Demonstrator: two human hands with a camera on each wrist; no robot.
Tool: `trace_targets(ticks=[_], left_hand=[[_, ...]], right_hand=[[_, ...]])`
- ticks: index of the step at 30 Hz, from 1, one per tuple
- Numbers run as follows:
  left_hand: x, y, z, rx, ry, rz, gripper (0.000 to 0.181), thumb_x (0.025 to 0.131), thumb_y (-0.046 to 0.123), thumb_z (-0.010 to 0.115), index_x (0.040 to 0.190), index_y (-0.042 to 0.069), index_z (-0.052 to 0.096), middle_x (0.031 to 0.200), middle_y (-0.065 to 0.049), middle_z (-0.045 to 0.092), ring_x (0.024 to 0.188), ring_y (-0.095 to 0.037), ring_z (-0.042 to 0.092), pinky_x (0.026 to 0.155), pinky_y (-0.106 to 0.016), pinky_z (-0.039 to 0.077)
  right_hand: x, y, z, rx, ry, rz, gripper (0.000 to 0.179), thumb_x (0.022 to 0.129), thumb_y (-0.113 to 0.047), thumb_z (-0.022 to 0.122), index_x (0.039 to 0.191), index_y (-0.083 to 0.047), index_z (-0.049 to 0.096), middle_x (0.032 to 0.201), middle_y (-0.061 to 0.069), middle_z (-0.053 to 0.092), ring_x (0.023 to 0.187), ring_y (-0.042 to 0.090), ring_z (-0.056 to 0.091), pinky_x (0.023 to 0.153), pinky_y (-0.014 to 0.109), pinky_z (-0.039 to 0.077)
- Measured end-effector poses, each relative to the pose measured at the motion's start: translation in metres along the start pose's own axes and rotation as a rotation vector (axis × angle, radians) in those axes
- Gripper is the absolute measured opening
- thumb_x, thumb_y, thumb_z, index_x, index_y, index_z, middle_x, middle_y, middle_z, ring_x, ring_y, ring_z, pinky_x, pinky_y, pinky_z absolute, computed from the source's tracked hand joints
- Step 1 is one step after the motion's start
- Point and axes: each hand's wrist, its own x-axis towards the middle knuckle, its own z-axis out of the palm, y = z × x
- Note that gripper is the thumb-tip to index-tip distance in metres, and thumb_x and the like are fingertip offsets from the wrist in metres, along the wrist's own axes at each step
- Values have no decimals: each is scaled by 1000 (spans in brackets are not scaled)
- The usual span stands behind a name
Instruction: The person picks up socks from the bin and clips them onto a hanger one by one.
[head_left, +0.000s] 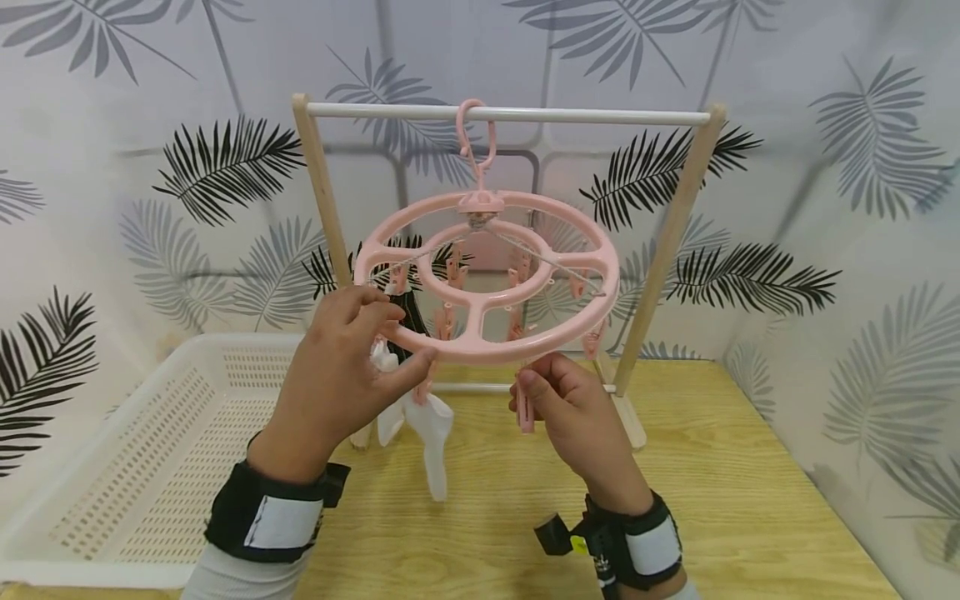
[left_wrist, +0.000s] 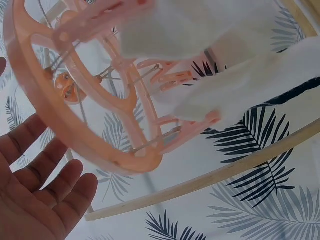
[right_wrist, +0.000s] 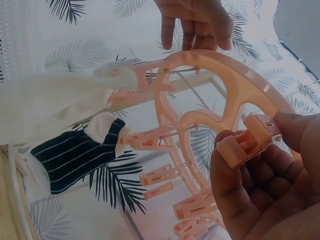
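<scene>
A pink round clip hanger (head_left: 540, 345) hangs by its hook (head_left: 472, 133) from a white bar. My left hand (head_left: 337, 358) touches the left front of its outer ring with loosely spread fingers; the palm faces the ring in the left wrist view. Under the front right of the ring, my right hand (head_left: 573, 408) pinches a pink clothespin (right_wrist: 250, 140) between thumb and fingers. Nothing shows between that clothespin's tips. White socks (head_left: 431, 433) hang from clips at the left. A black sock with white stripes (right_wrist: 80, 155) hangs from another clip.
The white bar (head_left: 600, 115) joins two wooden uprights (head_left: 675, 225) of a stand on the wooden table (head_left: 720, 483). A white perforated basket (head_left: 97, 575) stands at the left. Several other pink clips (head_left: 592, 340) dangle beneath the rings. Leaf-patterned sheeting (head_left: 885, 317) covers the wall behind.
</scene>
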Motion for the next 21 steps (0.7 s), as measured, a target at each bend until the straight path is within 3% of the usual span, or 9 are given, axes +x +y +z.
trace_targets(ticks=[6,14,21], left_hand=[[-1,-1,0,11,41,-24,38,75,34,71,92,0,65,101,-16,58,102,-33,49,83,-51,46],[-5,-9,-1,-67,162,-126,27,78,22,68,92,-2,67,99,-18,60,101,-32,52,85,-52,45],[-4,-12,-13,-190,113,-384,24,88,24,63,100,4,67,109,-12,63,107,-22,53,83,-50,50]], right_hand=[[-1,-1,0,3,2,13,27,97,-30,49,97,-4,57,78,17,57,72,30,55,67,36,52],[-1,-1,0,-13,17,47,29,96,-33,50,97,-5,57,83,18,58,72,29,56,66,35,52],[-1,0,0,-2,17,41,31,97,-33,49,97,-3,57,82,18,58,72,29,56,64,33,52]])
